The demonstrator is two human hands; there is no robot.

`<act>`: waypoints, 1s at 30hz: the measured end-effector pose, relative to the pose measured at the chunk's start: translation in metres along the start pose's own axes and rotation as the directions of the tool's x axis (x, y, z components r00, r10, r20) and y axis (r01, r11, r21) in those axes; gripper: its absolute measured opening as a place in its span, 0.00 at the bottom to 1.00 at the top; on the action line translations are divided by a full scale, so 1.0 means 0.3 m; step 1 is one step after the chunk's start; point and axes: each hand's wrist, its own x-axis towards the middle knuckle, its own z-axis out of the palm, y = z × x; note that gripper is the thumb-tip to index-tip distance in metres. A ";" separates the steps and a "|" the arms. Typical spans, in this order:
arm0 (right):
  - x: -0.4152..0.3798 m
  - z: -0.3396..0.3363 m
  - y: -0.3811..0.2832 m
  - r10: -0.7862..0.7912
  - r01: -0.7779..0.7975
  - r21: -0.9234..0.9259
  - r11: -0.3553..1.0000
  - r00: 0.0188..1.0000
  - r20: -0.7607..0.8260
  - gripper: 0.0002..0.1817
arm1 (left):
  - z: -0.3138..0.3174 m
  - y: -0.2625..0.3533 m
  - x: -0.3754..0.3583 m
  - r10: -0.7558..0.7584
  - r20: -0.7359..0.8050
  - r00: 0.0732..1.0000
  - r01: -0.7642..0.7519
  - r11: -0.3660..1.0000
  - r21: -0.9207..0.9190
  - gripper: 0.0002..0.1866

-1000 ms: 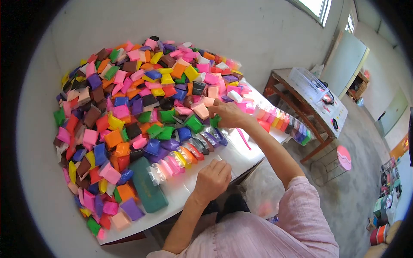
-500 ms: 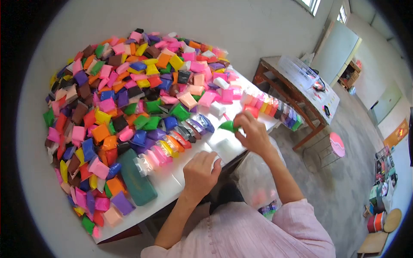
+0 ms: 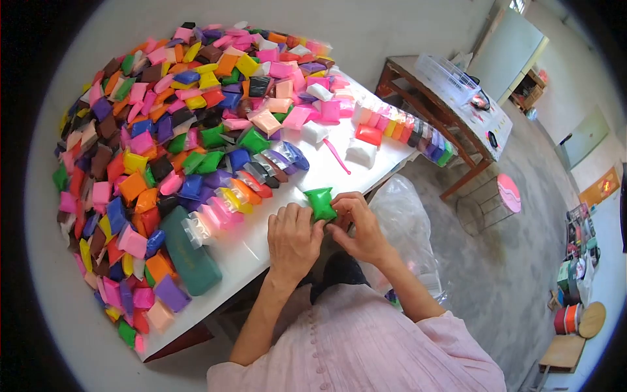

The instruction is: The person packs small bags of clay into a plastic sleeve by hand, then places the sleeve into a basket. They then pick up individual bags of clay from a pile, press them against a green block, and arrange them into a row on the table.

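A shiny green packet (image 3: 321, 204) lies at the front edge of the white table, between my two hands. My left hand (image 3: 294, 238) has its thumb and fingers closed at the packet's lower left side. From the right, my right hand (image 3: 357, 227) pinches the packet's right corner. Just left of my left hand runs a row of packets with clear ends, among them a yellow one (image 3: 236, 200). Behind the green packet are a pink stick (image 3: 337, 157), a white packet (image 3: 360, 153) and a red packet (image 3: 369, 134).
A large heap of coloured packets (image 3: 140, 144) covers the table's left side, beside a green case (image 3: 189, 251). Another packet row (image 3: 408, 129) stands at the right end. Beyond are a wooden table (image 3: 450, 98), a stool (image 3: 508, 193) and a clear plastic bag (image 3: 401, 222).
My right hand has brought the green packet toward me and left, beside my left hand. Both hands now touch it. The whole view has shifted slightly.
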 end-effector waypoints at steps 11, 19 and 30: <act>-0.004 0.015 0.036 -0.197 0.124 -0.518 0.846 0.977 -0.087 0.12 | 0.017 -0.026 0.005 0.105 0.031 0.994 -0.106 0.994 0.028 0.05; -0.001 -0.002 0.042 -0.231 0.204 -0.585 0.785 0.973 0.029 0.11 | 0.011 -0.005 0.017 0.129 0.097 0.987 -0.137 0.987 0.087 0.04; 0.085 -0.033 -0.103 0.147 -0.193 -0.548 0.814 0.981 -0.126 0.17 | 0.042 -0.022 -0.013 0.162 0.009 0.987 -0.161 0.973 0.167 0.04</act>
